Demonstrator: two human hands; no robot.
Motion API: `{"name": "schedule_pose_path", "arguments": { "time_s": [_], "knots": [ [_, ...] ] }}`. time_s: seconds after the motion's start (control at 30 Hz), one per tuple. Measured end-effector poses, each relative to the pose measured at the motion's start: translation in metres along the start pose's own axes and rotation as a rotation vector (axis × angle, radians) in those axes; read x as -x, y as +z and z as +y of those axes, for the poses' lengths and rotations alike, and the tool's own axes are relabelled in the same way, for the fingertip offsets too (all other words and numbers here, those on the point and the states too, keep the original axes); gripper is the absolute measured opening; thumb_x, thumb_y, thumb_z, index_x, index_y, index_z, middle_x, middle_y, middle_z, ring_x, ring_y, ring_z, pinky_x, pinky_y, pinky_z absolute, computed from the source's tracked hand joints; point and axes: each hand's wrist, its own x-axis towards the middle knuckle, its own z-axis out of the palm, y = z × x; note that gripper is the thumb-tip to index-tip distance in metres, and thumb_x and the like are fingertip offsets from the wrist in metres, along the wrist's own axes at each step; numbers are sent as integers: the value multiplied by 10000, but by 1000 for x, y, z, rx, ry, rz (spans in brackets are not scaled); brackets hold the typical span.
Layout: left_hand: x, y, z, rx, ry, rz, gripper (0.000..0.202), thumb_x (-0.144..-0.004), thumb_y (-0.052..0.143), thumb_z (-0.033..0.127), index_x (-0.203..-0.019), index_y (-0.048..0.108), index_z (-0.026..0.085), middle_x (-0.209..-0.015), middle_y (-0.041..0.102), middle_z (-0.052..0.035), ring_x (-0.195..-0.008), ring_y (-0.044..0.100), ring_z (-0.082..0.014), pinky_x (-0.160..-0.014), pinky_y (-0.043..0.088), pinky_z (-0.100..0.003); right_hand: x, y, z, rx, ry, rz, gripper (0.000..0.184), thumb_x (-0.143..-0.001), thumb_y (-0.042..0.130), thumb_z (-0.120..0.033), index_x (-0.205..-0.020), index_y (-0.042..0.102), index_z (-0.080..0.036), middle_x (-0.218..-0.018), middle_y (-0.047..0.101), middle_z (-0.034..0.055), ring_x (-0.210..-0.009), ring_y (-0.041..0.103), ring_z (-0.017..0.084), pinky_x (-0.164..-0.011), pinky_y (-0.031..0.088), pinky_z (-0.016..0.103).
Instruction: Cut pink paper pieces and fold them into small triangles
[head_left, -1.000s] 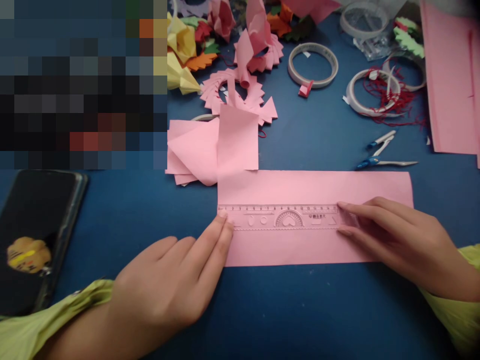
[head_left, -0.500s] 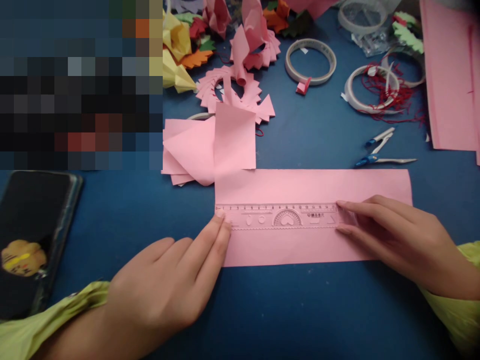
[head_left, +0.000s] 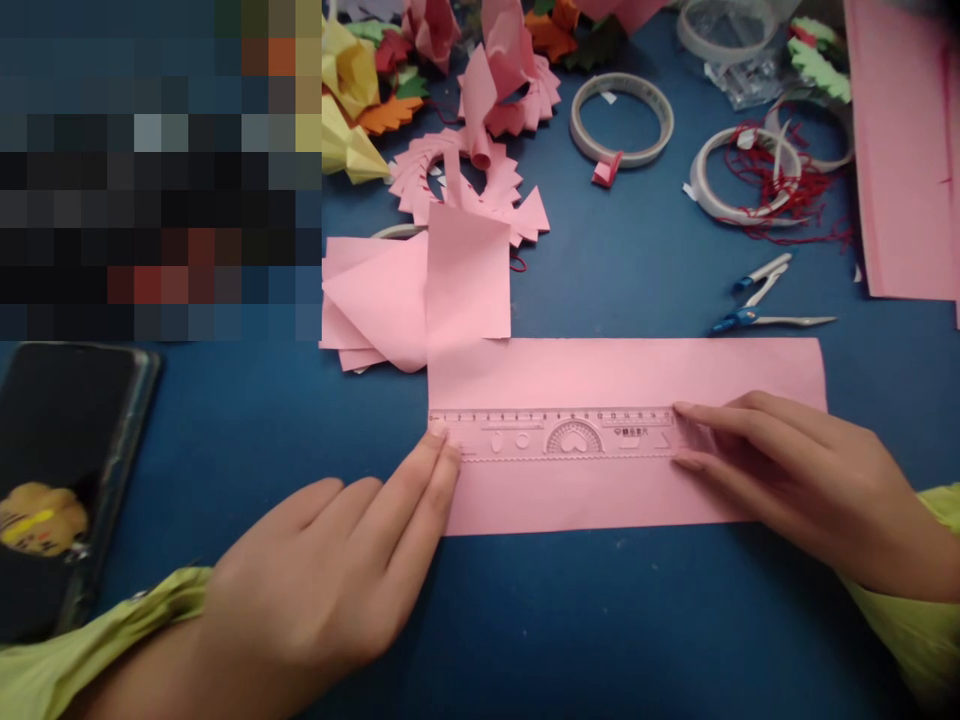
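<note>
A long pink paper strip (head_left: 622, 370) lies flat on the blue table (head_left: 600, 630). A clear plastic ruler (head_left: 555, 435) lies along its middle. My left hand (head_left: 337, 580) rests flat, fingers stretched out, with two fingertips pressing the ruler's left end. My right hand (head_left: 802, 480) lies with straight fingers on the ruler's right end. Neither hand grips anything.
Folded pink paper squares (head_left: 412, 290) sit just behind the strip's left end. Farther back lie coloured paper flowers (head_left: 465, 160), tape rings (head_left: 621, 118), red thread (head_left: 772, 190) and a blue compass (head_left: 757, 305). A dark phone (head_left: 60, 470) is at left, pink sheets (head_left: 900, 150) at right.
Hardly anything differs: both hands keep their place on the ruler. The view has shifted slightly, so the phone and clutter sit a little further left.
</note>
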Motion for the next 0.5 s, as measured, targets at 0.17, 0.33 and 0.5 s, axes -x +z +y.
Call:
{"name": "schedule_pose_path", "arguments": {
  "time_s": [0.17,0.33,0.5],
  "knots": [
    [3,0,0,11,-8,-7,501,-812,284,-41,-1211,561,81,-1175,656,-141,-671,626,-197,-564,374,-353,0,2,1,-9,7,3,284,-880,584,-338,-1114,579,-179,-792,579,28,-656,541,141,-590,413,273],
    [4,1,1,4,-13,-7,518,-818,288,-28,-1248,543,107,-1196,649,-125,-691,630,-201,-567,383,-357,0,1,0,-13,13,-4,282,-882,582,-336,-1117,573,-182,-797,577,28,-659,540,142,-587,417,276],
    [2,0,0,-6,-5,-15,508,-804,273,-49,-1203,558,84,-1179,655,-140,-641,606,-190,-555,378,-353,1,0,1,-7,2,-5,295,-877,594,-332,-1124,572,-172,-808,577,32,-672,539,142,-600,421,276]
  ]
}}
